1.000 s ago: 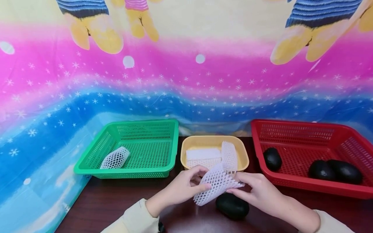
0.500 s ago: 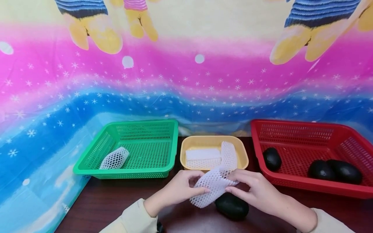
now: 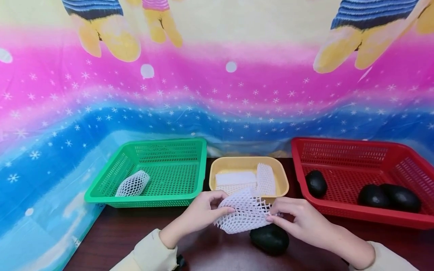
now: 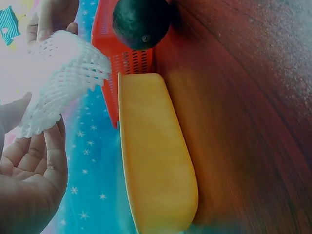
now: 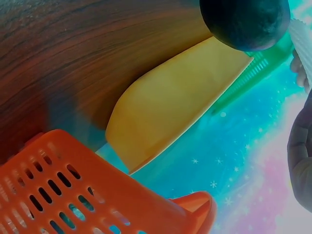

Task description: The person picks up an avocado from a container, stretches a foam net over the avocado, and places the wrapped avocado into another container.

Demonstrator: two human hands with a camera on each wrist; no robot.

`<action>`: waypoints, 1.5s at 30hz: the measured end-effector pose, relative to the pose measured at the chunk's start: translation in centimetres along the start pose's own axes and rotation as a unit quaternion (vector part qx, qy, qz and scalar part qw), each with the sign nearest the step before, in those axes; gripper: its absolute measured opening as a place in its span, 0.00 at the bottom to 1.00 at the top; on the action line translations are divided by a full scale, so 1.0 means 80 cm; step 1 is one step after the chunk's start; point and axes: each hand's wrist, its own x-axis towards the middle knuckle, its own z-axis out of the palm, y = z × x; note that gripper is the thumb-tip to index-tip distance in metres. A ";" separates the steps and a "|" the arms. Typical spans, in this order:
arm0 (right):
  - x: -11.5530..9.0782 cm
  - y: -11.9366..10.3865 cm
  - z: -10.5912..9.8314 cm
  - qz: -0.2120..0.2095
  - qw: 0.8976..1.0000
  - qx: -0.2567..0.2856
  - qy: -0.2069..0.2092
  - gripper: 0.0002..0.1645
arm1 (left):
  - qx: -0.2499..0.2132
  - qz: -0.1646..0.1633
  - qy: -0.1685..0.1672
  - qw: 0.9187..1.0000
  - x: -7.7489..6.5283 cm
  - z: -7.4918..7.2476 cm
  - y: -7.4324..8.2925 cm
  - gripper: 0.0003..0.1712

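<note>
A white foam fruit net [image 3: 242,214] is held in the air between both hands, above the dark table. My left hand [image 3: 198,214] pinches its left end between thumb and fingers, and my right hand [image 3: 301,218] pinches the frayed right edge. The left wrist view shows the net [image 4: 70,73] spread between the two hands. Just below it, a dark green oval fruit [image 3: 270,239], avocado-like, lies on the table, touched by neither hand. In the right wrist view only part of my right hand [image 5: 301,146] shows at the edge.
Behind the hands stands a yellow tray [image 3: 217,165] with more foam nets [image 3: 266,178]. On the left, a green basket [image 3: 176,177] holds one net-wrapped fruit [image 3: 133,183]. The red basket [image 3: 342,156] at right contains 3 bare dark fruits [image 3: 317,183].
Both hands keep hold of the foam net. The left hand has moved a little left and up, and the net now stretches wider and flatter between the hands. The fruit below stays put.
</note>
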 end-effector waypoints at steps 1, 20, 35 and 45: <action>0.000 0.000 -0.001 0.002 1.000 0.000 -0.005 0.10 | 0.000 0.003 0.000 1.000 0.000 0.000 0.000 0.07; 0.009 0.002 0.006 -0.023 1.000 -0.001 0.000 0.13 | 0.035 0.008 -0.014 0.999 -0.006 0.012 -0.006 0.15; 0.001 0.003 -0.005 0.009 1.000 -0.009 -0.016 0.12 | 0.083 0.046 0.058 0.994 -0.014 -0.008 -0.008 0.14; 0.008 -0.003 0.004 0.050 0.999 0.009 -0.011 0.27 | 0.049 0.048 -0.016 0.998 -0.014 0.006 -0.010 0.15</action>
